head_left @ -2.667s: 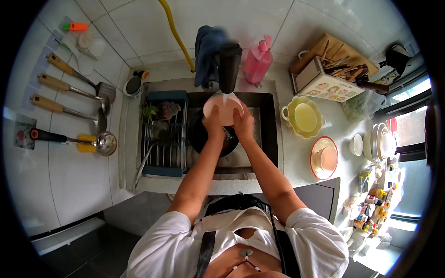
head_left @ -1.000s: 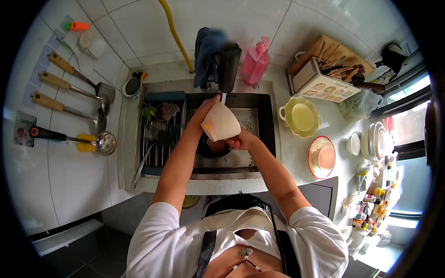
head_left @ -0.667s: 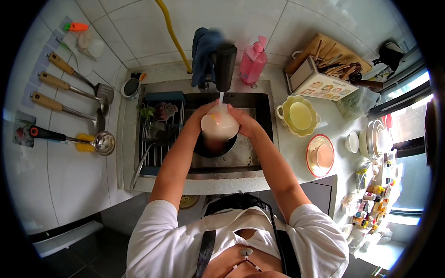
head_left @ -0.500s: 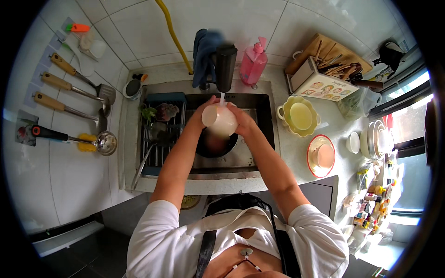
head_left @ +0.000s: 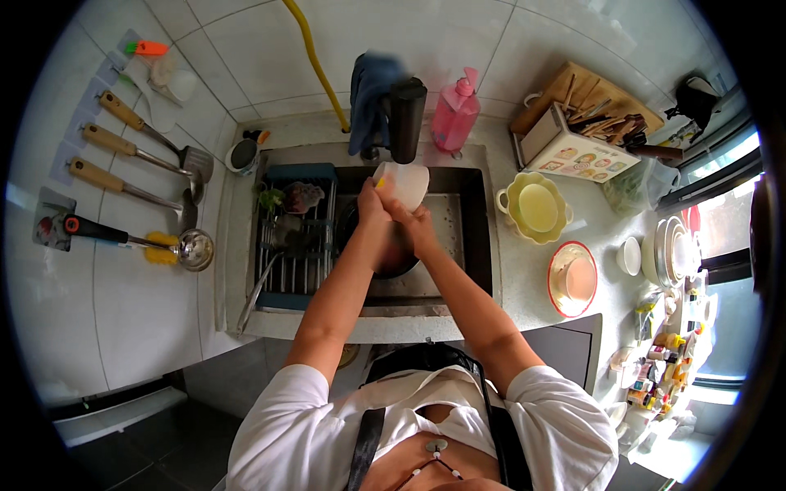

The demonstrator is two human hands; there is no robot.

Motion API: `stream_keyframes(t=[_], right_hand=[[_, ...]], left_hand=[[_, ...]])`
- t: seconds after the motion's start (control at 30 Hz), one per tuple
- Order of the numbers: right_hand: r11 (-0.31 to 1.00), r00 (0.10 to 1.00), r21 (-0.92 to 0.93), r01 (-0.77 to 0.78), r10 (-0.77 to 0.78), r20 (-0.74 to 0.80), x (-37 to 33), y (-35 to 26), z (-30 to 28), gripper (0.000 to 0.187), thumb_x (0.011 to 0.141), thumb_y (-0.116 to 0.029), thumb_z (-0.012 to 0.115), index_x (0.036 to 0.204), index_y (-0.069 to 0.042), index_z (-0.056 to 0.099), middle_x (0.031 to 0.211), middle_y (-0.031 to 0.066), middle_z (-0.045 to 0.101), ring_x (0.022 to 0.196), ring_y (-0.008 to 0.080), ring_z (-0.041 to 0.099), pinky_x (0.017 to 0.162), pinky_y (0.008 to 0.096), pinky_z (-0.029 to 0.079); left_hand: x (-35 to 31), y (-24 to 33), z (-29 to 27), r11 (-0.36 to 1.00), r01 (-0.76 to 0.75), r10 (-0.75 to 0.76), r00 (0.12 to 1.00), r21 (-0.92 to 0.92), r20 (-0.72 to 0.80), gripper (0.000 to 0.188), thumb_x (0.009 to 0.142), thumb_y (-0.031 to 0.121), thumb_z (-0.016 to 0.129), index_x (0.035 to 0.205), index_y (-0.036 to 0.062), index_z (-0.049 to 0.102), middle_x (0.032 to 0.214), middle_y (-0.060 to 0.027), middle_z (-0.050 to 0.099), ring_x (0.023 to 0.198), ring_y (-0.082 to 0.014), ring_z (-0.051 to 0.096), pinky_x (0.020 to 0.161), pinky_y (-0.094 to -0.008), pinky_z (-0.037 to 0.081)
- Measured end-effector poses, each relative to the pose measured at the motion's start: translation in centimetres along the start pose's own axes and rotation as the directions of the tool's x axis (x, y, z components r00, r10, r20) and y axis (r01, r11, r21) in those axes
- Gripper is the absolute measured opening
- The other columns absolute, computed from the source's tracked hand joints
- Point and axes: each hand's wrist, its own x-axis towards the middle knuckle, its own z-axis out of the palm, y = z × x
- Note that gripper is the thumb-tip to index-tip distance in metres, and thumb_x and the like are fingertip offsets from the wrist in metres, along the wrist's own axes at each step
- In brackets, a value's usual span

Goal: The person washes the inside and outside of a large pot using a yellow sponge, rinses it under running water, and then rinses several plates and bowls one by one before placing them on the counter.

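Observation:
Both hands hold a pale bowl (head_left: 407, 185) on its side just below the black faucet (head_left: 406, 123), over the sink (head_left: 442, 282). My left hand (head_left: 372, 204) grips the bowl's left, lower side. My right hand (head_left: 412, 224) has its fingers closed at the underside, close to the left one. Whether water is running onto the bowl cannot be made out. Beneath my hands, partly hidden by my forearms, a dark round pan (head_left: 347, 231) sits in the sink.
A dish rack (head_left: 299, 307) spans the sink's left side, with a ladle-like utensil on it. A pink pump bottle (head_left: 455, 114) stands behind. On the right counter are a scalloped yellow bowl (head_left: 512, 214), a red-rimmed plate (head_left: 565, 305) bearing a pinkish bowl, and a chopstick holder (head_left: 547, 141).
The bowl has turned and tipped, moving slightly up and right. My hands have come closer together beneath it. The water stream seen earlier no longer shows.

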Motion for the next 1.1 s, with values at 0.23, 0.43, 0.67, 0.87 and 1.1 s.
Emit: stream_keyframes(t=[0.23,0.43,0.67,0.87,1.1], right_hand=[[0.980,0.984,0.186,-0.066,0.095,-0.150,0.9,-3.2,-1.4,0.034,0.080,-0.029,0.054,0.096,0.001,0.054,0.088,0.0091,0.058,0.075,0.0173,0.057,0.068,0.0283,0.045],[0.757,0.944,0.564,-0.329,0.261,0.201,3.4,-3.2,-3.4,0.035,0.086,-0.031,0.040,0.100,-0.001,0.050,0.095,0.0115,0.056,0.086,0.0244,0.055,0.076,0.0364,0.045],[0.840,0.975,0.498,-0.217,0.216,0.060,3.4,-0.6,-1.9,0.033,0.084,-0.031,0.048,0.101,-0.003,0.051,0.094,0.0104,0.057,0.084,0.0231,0.057,0.073,0.0351,0.047],[0.990,0.990,-0.096,0.104,-0.113,-0.087,-1.2,-1.9,1.0,0.032,0.077,-0.032,0.060,0.083,-0.001,0.059,0.074,0.0051,0.060,0.070,0.0189,0.059,0.065,0.0298,0.046],[0.391,0.863,-0.807,0.441,-0.430,0.264,-2.2,-0.7,-4.1,0.035,0.074,-0.032,0.062,0.080,0.002,0.059,0.072,0.0054,0.062,0.068,0.0208,0.059,0.057,0.0337,0.045]], left_hand=[[0.7,0.5,-2.2,0.948,-0.155,0.013,0.891,0.277,0.453,0.036,0.083,0.028,0.050,0.111,0.0051,0.047,0.106,-0.0071,0.052,0.094,-0.0168,0.051,0.081,-0.0307,0.041],[-1.4,2.2,-1.5,0.877,-0.264,-0.053,0.775,0.400,0.629,0.039,0.081,0.024,0.055,0.114,0.0058,0.046,0.107,-0.0062,0.052,0.096,-0.0165,0.050,0.082,-0.0315,0.040],[1.4,1.0,-3.1,0.952,-0.218,0.104,0.889,0.213,0.447,0.030,0.080,0.023,0.055,0.103,0.0038,0.052,0.098,-0.0075,0.055,0.089,-0.0198,0.053,0.079,-0.0344,0.042],[-1.9,-1.1,-3.2,0.943,0.194,-0.114,0.951,-0.269,0.289,0.028,0.084,0.025,0.039,0.099,0.0043,0.052,0.097,-0.0104,0.055,0.088,-0.0245,0.054,0.076,-0.0366,0.044],[-0.2,-3.1,-6.6,0.848,0.510,-0.404,0.799,-0.145,0.446,0.029,0.086,0.019,0.033,0.105,0.0022,0.047,0.102,-0.0144,0.052,0.091,-0.0264,0.053,0.078,-0.0389,0.045]])
